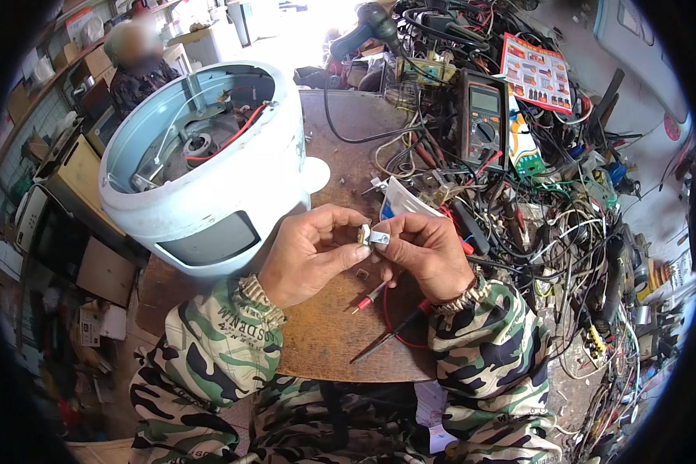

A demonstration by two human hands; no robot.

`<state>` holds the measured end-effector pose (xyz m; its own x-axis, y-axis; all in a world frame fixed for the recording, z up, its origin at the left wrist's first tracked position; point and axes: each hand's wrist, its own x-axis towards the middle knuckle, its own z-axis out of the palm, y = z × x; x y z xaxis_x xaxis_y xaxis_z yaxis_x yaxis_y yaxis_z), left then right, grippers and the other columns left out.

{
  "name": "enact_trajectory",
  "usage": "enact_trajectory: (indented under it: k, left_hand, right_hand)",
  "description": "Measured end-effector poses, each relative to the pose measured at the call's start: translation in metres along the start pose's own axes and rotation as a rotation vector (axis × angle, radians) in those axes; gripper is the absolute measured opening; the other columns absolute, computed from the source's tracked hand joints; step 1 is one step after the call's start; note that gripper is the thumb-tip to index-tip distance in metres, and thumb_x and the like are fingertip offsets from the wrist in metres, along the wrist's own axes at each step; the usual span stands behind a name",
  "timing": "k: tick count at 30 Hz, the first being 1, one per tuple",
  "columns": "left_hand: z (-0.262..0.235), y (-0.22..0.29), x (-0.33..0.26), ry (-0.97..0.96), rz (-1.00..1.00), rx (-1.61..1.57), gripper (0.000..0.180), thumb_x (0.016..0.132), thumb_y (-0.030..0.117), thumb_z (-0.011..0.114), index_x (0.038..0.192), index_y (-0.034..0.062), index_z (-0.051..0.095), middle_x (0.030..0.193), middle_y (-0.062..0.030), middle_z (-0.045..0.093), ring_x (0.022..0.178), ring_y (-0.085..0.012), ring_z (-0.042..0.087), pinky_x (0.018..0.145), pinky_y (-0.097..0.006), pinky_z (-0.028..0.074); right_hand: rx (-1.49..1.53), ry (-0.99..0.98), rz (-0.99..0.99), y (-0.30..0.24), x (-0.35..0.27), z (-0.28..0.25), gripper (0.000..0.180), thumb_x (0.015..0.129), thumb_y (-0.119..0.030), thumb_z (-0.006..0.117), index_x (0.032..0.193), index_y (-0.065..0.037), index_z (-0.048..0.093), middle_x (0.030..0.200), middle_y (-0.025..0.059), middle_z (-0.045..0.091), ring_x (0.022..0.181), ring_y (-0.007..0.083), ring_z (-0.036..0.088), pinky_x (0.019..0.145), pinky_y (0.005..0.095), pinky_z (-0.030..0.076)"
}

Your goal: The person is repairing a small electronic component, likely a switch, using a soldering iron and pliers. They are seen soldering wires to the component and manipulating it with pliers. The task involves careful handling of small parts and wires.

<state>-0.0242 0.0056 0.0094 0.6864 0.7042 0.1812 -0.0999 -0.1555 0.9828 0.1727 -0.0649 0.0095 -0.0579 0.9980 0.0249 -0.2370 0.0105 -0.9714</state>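
Above the wooden table (317, 340), both hands meet on a small part with a flat silver metal tab (379, 238) and a cream-coloured body (364, 234). My left hand (309, 251) pinches the cream end between thumb and fingertips. Thumb and forefinger of my right hand (425, 249) grip the tab. Below the right fingers is a red test probe (370, 298) with a red wire; whether a finger touches it I cannot tell. A dark pointed tool (387, 337) lies nearer me. Beyond my left hand stands a round pale-blue appliance housing (201, 216), its top open.
A multimeter (485, 124) sits among tangled wires (557, 240) and tools heaped along the right. A heat gun (359, 35) rests at the back, near a red printed sheet (535, 73). Another person (138, 66) is at the far left, beside shelves and boxes.
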Motion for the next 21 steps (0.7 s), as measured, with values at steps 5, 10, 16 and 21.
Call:
enact_trajectory:
  k: [5, 10, 16, 21]
  left_hand:
    - [0.0016, 0.0005, 0.0006, 0.014, -0.019, -0.046, 0.033, 0.09, 0.003, 0.071, 0.119, -0.0043, 0.058, 0.105, -0.0074, 0.067, 0.095, -0.0116, 0.066, 0.083, -0.026, 0.055]
    - [0.0002, -0.0015, 0.0001, -0.016, -0.01, -0.054, 0.035, 0.091, 0.006, 0.07, 0.12, -0.0035, 0.055, 0.104, -0.0068, 0.066, 0.09, -0.0108, 0.064, 0.079, -0.026, 0.053]
    - [0.001, -0.0002, 0.001, -0.016, -0.029, -0.082, 0.032, 0.091, 0.007, 0.069, 0.119, -0.0035, 0.056, 0.103, -0.0065, 0.066, 0.091, -0.0102, 0.063, 0.08, -0.025, 0.052]
    - [0.0025, 0.0002, -0.0003, 0.044, -0.077, -0.134, 0.028, 0.091, 0.006, 0.067, 0.115, -0.0032, 0.056, 0.101, -0.0059, 0.066, 0.086, -0.0096, 0.062, 0.079, -0.026, 0.051]
  right_hand:
    - [0.051, -0.006, 0.016, 0.002, 0.0008, -0.0014, 0.011, 0.096, -0.007, 0.062, 0.101, 0.003, 0.063, 0.076, 0.007, 0.066, 0.058, 0.0116, 0.061, 0.05, 0.0233, 0.048]
    - [0.074, -0.01, 0.065, 0.0033, 0.0021, -0.0026, 0.013, 0.097, -0.01, 0.062, 0.098, 0.003, 0.063, 0.074, 0.0081, 0.066, 0.055, 0.013, 0.061, 0.046, 0.0238, 0.047]
    - [0.071, -0.005, 0.076, 0.0045, 0.0019, -0.0023, 0.012, 0.097, -0.01, 0.061, 0.097, 0.002, 0.063, 0.074, 0.0086, 0.066, 0.055, 0.0137, 0.061, 0.047, 0.0242, 0.047]
    - [0.142, -0.021, 0.09, 0.0037, 0.0006, 0.0007, 0.017, 0.099, -0.015, 0.06, 0.1, 0.002, 0.063, 0.077, 0.0089, 0.066, 0.056, 0.0144, 0.062, 0.049, 0.0251, 0.05]
